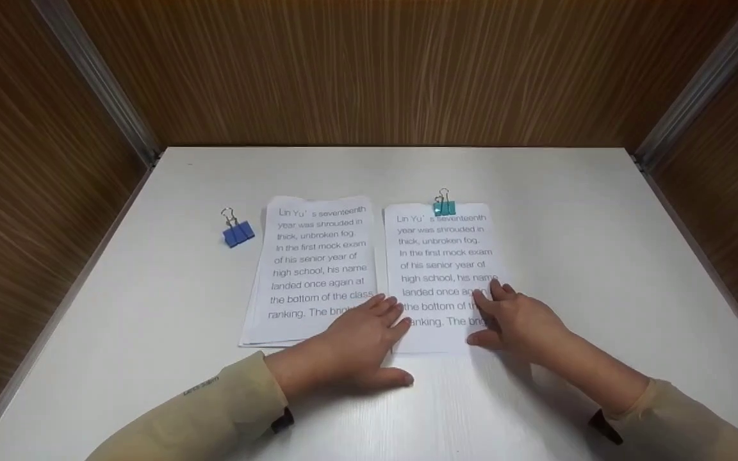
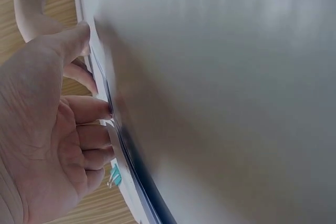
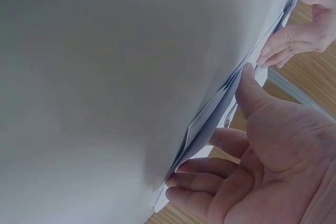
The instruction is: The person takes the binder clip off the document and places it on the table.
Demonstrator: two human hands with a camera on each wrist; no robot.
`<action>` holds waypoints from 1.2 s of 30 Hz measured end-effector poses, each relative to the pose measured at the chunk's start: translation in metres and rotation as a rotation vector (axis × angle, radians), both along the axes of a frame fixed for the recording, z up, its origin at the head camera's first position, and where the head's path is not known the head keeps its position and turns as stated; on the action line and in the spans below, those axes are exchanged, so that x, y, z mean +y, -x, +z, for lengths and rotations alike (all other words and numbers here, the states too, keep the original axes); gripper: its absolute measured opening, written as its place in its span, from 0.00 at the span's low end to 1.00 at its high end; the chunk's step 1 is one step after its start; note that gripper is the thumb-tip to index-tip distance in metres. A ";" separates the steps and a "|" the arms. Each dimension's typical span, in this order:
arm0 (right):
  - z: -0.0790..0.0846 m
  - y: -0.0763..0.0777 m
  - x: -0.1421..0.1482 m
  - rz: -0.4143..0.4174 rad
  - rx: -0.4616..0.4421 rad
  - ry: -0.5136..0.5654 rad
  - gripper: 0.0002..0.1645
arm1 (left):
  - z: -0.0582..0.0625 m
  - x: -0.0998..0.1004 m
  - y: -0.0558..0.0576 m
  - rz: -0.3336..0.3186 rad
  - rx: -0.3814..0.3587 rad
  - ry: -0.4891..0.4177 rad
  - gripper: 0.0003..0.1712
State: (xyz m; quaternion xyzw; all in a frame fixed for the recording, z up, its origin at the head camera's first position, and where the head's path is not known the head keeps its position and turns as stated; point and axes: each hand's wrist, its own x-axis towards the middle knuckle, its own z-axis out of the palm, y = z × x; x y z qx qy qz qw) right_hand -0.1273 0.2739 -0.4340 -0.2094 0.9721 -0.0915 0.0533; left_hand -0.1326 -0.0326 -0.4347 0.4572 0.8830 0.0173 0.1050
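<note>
Two stacks of printed paper lie side by side. On the top edge of the right stack (image 1: 436,256) sits a teal binder clip (image 1: 444,208), its wire handles pointing away. My left hand (image 1: 362,339) lies over the lower right corner of the left stack (image 1: 318,256), fingertips at the right stack's left edge, thumb stretched out over the table. At the right stack's lower right side, my right hand (image 1: 526,320) rests its fingers and thumb along the edge. In the right wrist view, the right hand's fingers (image 3: 202,182) touch slightly spread sheets (image 3: 210,121).
A blue binder clip (image 1: 238,234) lies on the white table (image 1: 567,211) left of the left stack, handles up. Brown wood-grain panels (image 1: 394,77) stand behind the table and at both sides.
</note>
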 end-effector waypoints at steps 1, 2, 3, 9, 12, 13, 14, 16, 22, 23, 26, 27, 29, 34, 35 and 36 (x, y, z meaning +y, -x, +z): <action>0.000 -0.001 -0.001 -0.001 0.002 0.000 0.47 | 0.000 -0.001 0.000 -0.004 0.006 -0.002 0.55; 0.001 -0.001 -0.002 -0.004 0.003 0.000 0.47 | 0.000 -0.001 0.000 -0.007 0.013 -0.003 0.55; 0.001 -0.002 -0.002 -0.008 0.003 -0.003 0.47 | -0.001 -0.002 0.000 -0.008 0.015 -0.005 0.54; -0.003 -0.007 -0.007 -0.015 -0.001 0.001 0.48 | -0.002 -0.007 -0.002 -0.015 0.026 -0.015 0.53; -0.004 -0.009 -0.008 -0.025 -0.007 -0.004 0.48 | -0.003 -0.008 0.000 -0.019 0.040 -0.034 0.51; -0.004 -0.009 -0.008 -0.029 -0.008 -0.005 0.48 | -0.003 -0.007 0.001 -0.015 0.042 -0.047 0.50; -0.004 -0.010 -0.009 -0.034 -0.012 -0.009 0.48 | -0.003 -0.006 0.003 -0.010 0.040 -0.063 0.49; -0.004 -0.010 -0.009 -0.041 -0.016 -0.016 0.48 | -0.001 -0.003 0.008 0.004 0.037 -0.097 0.47; -0.002 -0.011 -0.013 -0.060 -0.043 -0.038 0.49 | 0.018 0.004 0.036 0.066 0.051 -0.203 0.44; -0.001 -0.011 -0.014 -0.062 -0.045 -0.039 0.50 | 0.021 0.004 0.043 0.084 0.055 -0.216 0.44; -0.001 -0.010 -0.017 -0.058 -0.045 -0.032 0.49 | 0.031 0.002 0.066 0.152 0.057 -0.249 0.43; -0.001 -0.010 -0.018 -0.052 -0.041 -0.029 0.49 | 0.033 0.001 0.074 0.178 0.054 -0.258 0.43; -0.002 -0.010 -0.019 -0.042 -0.031 -0.026 0.48 | 0.034 -0.001 0.089 0.227 0.053 -0.280 0.43; -0.004 -0.009 -0.020 -0.037 -0.020 -0.024 0.48 | 0.030 -0.004 0.126 0.326 0.023 -0.312 0.47; -0.004 -0.009 -0.019 -0.042 -0.024 -0.022 0.49 | 0.028 -0.003 0.132 0.341 0.010 -0.312 0.48; -0.004 -0.009 -0.020 -0.045 -0.028 -0.021 0.49 | 0.026 -0.003 0.138 0.357 -0.007 -0.311 0.50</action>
